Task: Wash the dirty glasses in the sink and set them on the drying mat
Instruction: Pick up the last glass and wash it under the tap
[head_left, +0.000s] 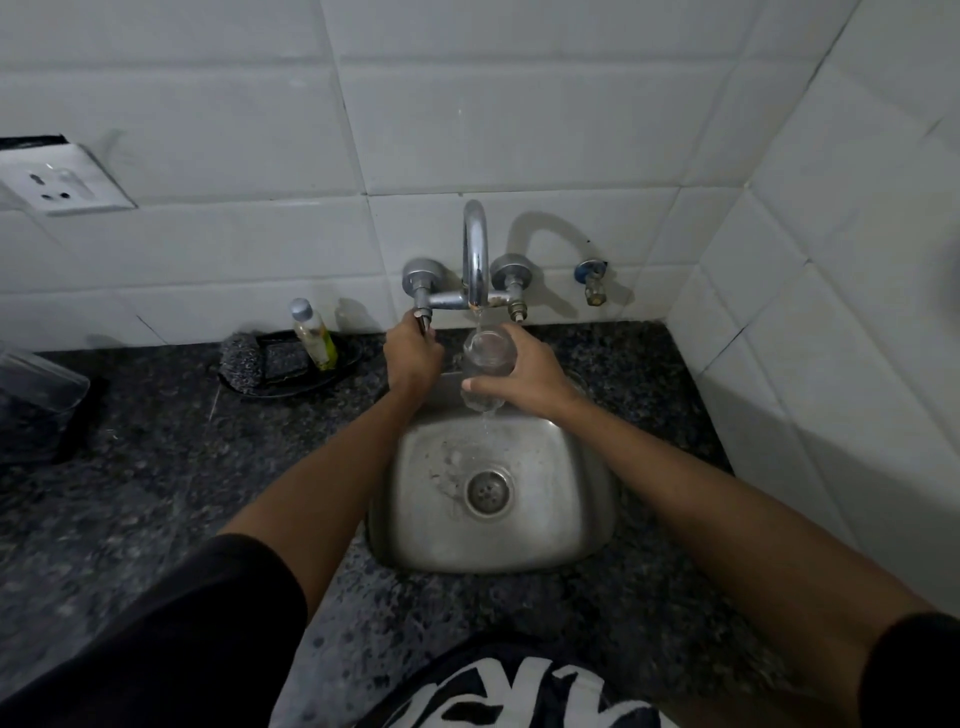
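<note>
My right hand (524, 376) grips the glass (487, 364) under the spout (476, 260), mouth tilted up toward the stream, above the sink (561, 519) rear; my left hand (413, 353) grips the tap lever (423, 322) just beside it.

Brushed steel sink (545, 519); speckled stone counter (156, 467); clear glass (488, 353).

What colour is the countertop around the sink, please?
Dark speckled grey-black stone countertop, seen in the head view.

A small home kitchen corner: a steel sink (493, 499) set in speckled granite counter (156, 467), white wall tiles (519, 130), a wall tap (475, 260), and scrub pads (260, 358) at far left.
</note>
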